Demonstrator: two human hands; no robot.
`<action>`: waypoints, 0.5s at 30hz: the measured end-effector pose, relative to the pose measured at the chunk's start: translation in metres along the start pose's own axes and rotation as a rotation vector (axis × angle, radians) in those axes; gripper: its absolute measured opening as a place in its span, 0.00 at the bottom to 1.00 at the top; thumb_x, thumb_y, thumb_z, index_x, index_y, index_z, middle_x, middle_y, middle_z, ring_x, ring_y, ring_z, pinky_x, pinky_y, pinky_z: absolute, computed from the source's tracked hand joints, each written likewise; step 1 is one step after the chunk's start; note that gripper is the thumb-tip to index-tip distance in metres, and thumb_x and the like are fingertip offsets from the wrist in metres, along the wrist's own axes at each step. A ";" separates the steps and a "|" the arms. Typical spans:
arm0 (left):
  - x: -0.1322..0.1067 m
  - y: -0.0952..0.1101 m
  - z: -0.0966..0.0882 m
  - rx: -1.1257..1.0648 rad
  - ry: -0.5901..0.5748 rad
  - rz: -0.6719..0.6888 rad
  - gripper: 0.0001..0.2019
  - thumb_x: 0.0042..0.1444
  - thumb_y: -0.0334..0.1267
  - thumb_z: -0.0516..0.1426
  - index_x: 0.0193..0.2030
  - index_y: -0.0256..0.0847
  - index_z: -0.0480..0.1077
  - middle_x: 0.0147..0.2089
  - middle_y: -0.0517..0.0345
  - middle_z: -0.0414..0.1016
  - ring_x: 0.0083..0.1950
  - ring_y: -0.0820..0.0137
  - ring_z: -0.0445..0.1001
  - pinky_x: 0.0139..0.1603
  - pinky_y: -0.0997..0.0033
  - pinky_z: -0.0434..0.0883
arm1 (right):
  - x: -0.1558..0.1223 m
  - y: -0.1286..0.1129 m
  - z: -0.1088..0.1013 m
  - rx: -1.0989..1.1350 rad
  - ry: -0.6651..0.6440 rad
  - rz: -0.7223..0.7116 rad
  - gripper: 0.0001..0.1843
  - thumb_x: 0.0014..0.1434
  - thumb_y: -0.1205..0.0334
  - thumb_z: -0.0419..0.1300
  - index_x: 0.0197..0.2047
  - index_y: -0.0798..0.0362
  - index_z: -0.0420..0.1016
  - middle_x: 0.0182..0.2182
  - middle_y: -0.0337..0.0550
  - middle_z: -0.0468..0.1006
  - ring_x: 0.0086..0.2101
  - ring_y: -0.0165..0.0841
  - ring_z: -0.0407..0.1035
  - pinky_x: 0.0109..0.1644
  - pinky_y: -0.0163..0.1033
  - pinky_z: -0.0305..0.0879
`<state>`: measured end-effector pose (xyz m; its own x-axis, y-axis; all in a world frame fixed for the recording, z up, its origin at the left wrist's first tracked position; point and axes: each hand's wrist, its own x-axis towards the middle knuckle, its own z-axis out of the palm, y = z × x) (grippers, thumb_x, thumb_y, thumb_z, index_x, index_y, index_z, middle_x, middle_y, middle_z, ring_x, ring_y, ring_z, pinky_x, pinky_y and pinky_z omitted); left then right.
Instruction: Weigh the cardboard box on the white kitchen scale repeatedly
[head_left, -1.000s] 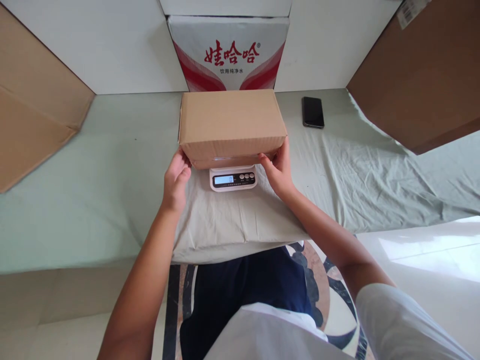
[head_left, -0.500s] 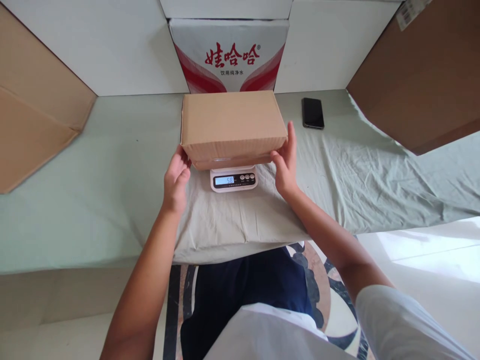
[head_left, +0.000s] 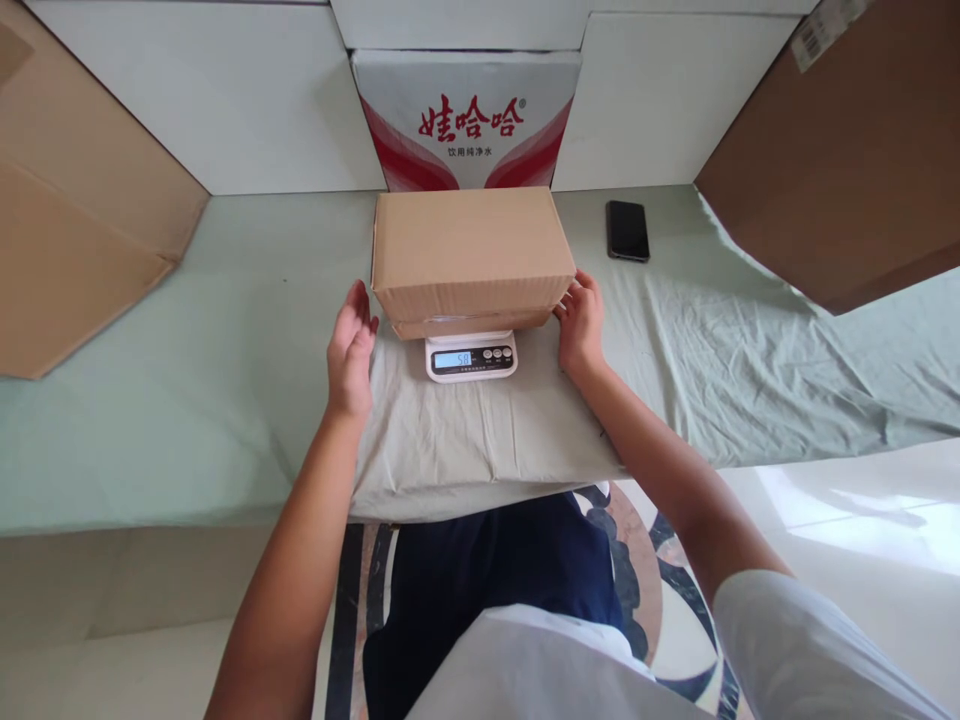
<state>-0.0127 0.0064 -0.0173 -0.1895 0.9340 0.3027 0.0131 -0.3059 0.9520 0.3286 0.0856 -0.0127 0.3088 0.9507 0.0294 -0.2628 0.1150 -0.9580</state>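
A closed brown cardboard box (head_left: 472,240) rests on a small white digital scale (head_left: 472,372), covering its platform. The scale's lit display appears to read 58. Just left of the box, my left hand (head_left: 349,350) is open, its fingers extended and a small gap between them and the cardboard. At the box's lower right corner is my right hand (head_left: 581,320), fingers apart and slightly bent. Its fingertips are close to the box side; whether they touch it I cannot tell. The box hides most of the scale.
A white and red printed carton (head_left: 469,120) stands behind the box against white panels. To the right lies a black phone (head_left: 628,231) on the green cloth (head_left: 255,400). Large cardboard pieces rise at the left (head_left: 82,270) and right (head_left: 840,170).
My left hand has moved off the box's left side. The right hand has slid slightly outward, its thumb leaving the front face. The box stays on the scale.
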 end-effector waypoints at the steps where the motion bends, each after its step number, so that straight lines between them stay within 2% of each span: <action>1: 0.000 -0.003 -0.001 -0.004 -0.003 0.013 0.44 0.62 0.76 0.65 0.82 0.68 0.70 0.90 0.65 0.61 0.94 0.52 0.50 0.92 0.53 0.55 | 0.000 -0.001 0.001 0.009 0.007 0.007 0.19 0.65 0.46 0.62 0.56 0.41 0.74 0.55 0.41 0.87 0.58 0.40 0.82 0.64 0.51 0.80; 4: 0.001 -0.011 -0.003 -0.023 -0.007 0.045 0.41 0.66 0.74 0.64 0.82 0.67 0.71 0.90 0.64 0.61 0.93 0.51 0.50 0.93 0.50 0.54 | 0.000 -0.005 0.003 0.016 0.053 -0.012 0.11 0.59 0.54 0.64 0.46 0.43 0.74 0.45 0.38 0.85 0.49 0.35 0.82 0.50 0.41 0.79; 6: 0.002 -0.016 -0.005 -0.034 -0.008 0.054 0.39 0.67 0.73 0.64 0.82 0.68 0.71 0.89 0.63 0.62 0.93 0.51 0.51 0.93 0.49 0.55 | 0.000 -0.007 0.004 0.010 0.078 -0.038 0.08 0.55 0.60 0.64 0.40 0.44 0.72 0.40 0.35 0.82 0.43 0.32 0.80 0.44 0.36 0.77; 11: 0.008 -0.026 -0.007 -0.020 -0.016 0.078 0.39 0.67 0.75 0.62 0.81 0.68 0.71 0.89 0.62 0.63 0.93 0.51 0.54 0.92 0.47 0.55 | -0.002 -0.010 0.006 -0.010 0.015 -0.056 0.04 0.51 0.65 0.58 0.32 0.46 0.70 0.30 0.32 0.76 0.34 0.29 0.74 0.41 0.34 0.75; 15: 0.011 -0.028 -0.006 -0.007 -0.006 0.095 0.42 0.67 0.76 0.61 0.83 0.64 0.70 0.88 0.58 0.64 0.92 0.49 0.55 0.92 0.44 0.57 | -0.001 -0.011 0.008 -0.042 -0.014 -0.059 0.04 0.51 0.65 0.56 0.27 0.48 0.69 0.26 0.32 0.72 0.29 0.28 0.70 0.35 0.33 0.67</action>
<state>-0.0214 0.0240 -0.0412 -0.1819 0.9018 0.3919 0.0243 -0.3943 0.9187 0.3238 0.0852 -0.0002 0.3096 0.9467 0.0895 -0.2059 0.1586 -0.9656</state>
